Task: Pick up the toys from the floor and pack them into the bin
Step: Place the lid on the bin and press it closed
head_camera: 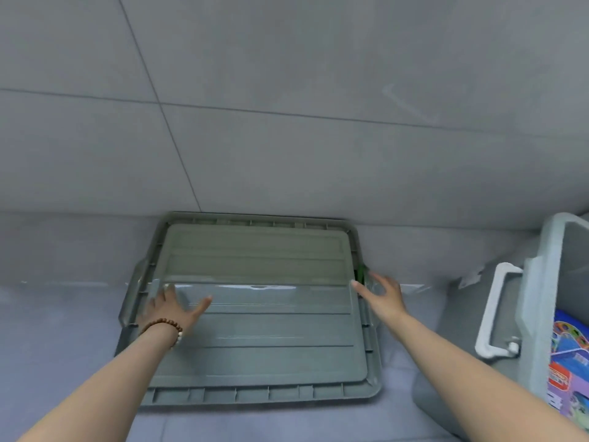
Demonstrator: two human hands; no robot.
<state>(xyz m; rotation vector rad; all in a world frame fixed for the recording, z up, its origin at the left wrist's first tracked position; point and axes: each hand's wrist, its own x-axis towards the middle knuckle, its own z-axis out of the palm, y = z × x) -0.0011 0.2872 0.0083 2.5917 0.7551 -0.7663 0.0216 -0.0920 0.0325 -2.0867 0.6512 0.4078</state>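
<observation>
A grey-green bin lid [255,330] leans upside down against the tiled wall, its lower edge on the floor. My left hand [173,309], with a bead bracelet on the wrist, lies with spread fingers on the lid's left side. My right hand [381,295] reaches to the lid's right edge, fingers straight, next to a small green latch [360,273]. The pale grey bin [541,282] stands at the right edge of view with a white handle [497,314]. A colourful toy box [569,362] shows inside it.
The grey tiled wall [287,106] rises right behind the lid. Grey floor [63,330] stretches to the left of the lid and between the lid and the bin.
</observation>
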